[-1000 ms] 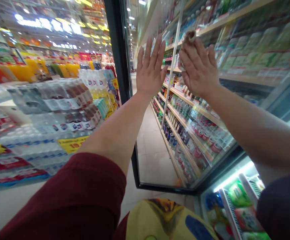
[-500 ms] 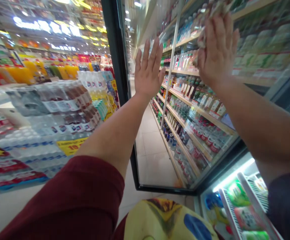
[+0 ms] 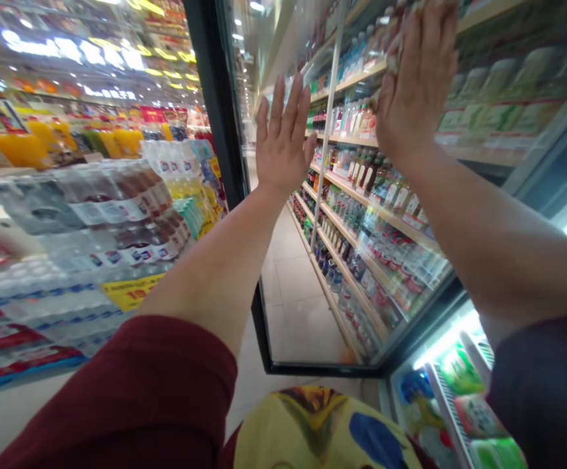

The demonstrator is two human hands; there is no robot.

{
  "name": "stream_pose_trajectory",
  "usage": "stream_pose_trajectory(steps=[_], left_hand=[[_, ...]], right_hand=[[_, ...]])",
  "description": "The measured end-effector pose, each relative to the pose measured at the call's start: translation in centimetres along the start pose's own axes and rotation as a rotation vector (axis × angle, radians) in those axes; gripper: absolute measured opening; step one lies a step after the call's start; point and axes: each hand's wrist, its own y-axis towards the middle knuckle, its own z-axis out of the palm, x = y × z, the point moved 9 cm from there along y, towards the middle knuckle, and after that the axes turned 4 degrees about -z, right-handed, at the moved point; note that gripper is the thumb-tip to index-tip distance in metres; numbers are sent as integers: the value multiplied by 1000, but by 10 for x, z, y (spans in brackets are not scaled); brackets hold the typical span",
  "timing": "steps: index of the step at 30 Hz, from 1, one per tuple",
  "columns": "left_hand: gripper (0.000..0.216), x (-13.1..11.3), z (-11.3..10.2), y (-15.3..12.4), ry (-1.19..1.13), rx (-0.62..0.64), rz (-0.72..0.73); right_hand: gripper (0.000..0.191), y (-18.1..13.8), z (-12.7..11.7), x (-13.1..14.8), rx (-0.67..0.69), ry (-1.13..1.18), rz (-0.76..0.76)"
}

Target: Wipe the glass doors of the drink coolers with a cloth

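Observation:
An open glass cooler door [image 3: 307,332] with a black frame stands before me. My left hand [image 3: 283,143] lies flat against the glass near the door's outer edge, fingers spread, holding nothing. Higher up and to the right, my right hand [image 3: 418,91] presses a crumpled cloth [image 3: 395,57] to the pane with its fingers stretched out. Most of the cloth is hidden under the palm and fingers; only bits show along the thumb side.
Behind the glass appear shelves of bottles [image 3: 401,202]. Lit cooler shelves with packaged drinks [image 3: 479,417] are at lower right. Stacked bottle packs [image 3: 112,202] with a yellow price sign [image 3: 131,291] stand on the left. Pale floor tiles [image 3: 14,417] run below.
My right hand has slid slightly left and up the glass with the cloth. My left hand stays flat on the pane. The view has shifted a little.

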Motion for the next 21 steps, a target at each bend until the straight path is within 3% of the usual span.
stream_pose_trajectory(steps=[4, 5, 9, 11, 16, 17, 21], left_hand=[[76, -1, 1, -1, -33, -11, 34], [77, -1, 2, -1, -48, -9, 42], [78, 0, 2, -1, -51, -24, 70], [78, 0, 2, -1, -11, -20, 59], [80, 2, 2, 0, -9, 17, 2], [81, 1, 1, 1, -23, 20, -1], [78, 0, -1, 0, -16, 22, -15]], right_hand=[[68, 4, 13, 27, 176, -6, -325], [68, 9, 12, 27, 186, -18, -350], [70, 40, 0, -2, 94, -52, -51], [70, 42, -1, 1, 70, -37, 0], [70, 33, 17, 47, 221, -17, -382], [72, 39, 18, 43, 235, -21, -350], [78, 61, 16, 3, 231, -36, 31]])
